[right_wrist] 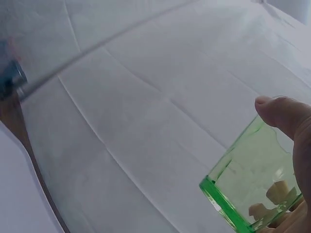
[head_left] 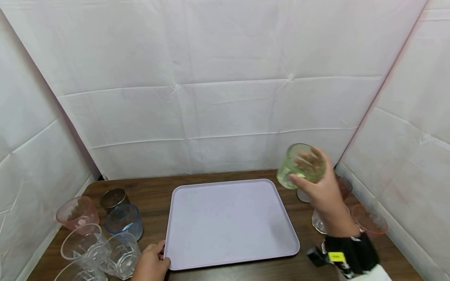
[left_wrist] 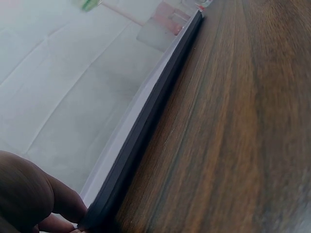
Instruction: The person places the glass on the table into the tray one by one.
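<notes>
we hold a green glass (head_left: 301, 166) in our right hand (head_left: 321, 191), lifted off the worktop (head_left: 154, 195) and tilted on its side. our fingers (head_left: 309, 158) curl round its far side and show through the glass, while the thumb (right_wrist: 282, 114) presses on the near side; the rim points away from the palm. the glass hangs just past the far right corner of the tray (head_left: 228, 222), above the worktop. below and behind our right fingers stand a few more glasses, partly hidden by the hand. our left hand (head_left: 152, 263) rests at the near left corner of the tray, fingers curled against its edge (left_wrist: 141, 141) and the thumb over the rim. just left of those fingers stands a cluster of clear, blue and pink glasses (head_left: 123, 220).
</notes>
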`<state>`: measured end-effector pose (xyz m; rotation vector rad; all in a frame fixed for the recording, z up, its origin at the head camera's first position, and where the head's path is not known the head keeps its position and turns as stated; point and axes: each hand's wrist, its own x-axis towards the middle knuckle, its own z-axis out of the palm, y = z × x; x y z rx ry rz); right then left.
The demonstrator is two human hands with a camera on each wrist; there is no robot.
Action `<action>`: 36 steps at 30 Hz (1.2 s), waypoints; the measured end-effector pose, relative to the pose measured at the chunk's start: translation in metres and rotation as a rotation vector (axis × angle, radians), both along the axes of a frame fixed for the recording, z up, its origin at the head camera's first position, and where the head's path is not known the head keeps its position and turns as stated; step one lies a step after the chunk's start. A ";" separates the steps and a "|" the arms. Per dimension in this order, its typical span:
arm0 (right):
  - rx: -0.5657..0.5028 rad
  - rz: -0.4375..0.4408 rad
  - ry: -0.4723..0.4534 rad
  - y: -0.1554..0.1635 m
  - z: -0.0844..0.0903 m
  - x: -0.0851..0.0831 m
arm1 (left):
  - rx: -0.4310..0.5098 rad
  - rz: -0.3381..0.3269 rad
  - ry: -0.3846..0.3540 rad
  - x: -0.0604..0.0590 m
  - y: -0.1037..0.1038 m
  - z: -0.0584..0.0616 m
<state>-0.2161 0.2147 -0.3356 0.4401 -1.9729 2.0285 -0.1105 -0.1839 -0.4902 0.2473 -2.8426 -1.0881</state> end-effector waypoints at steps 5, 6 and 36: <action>0.082 0.053 -0.051 -0.052 -0.005 -0.019 | -0.011 -0.008 0.002 -0.001 0.002 0.000; 0.079 0.071 -0.059 -0.061 -0.007 -0.023 | -0.010 -0.007 0.008 -0.001 0.003 0.000; 0.341 0.296 -0.204 -0.254 -0.140 -0.084 | 0.015 0.017 0.029 0.004 0.009 0.008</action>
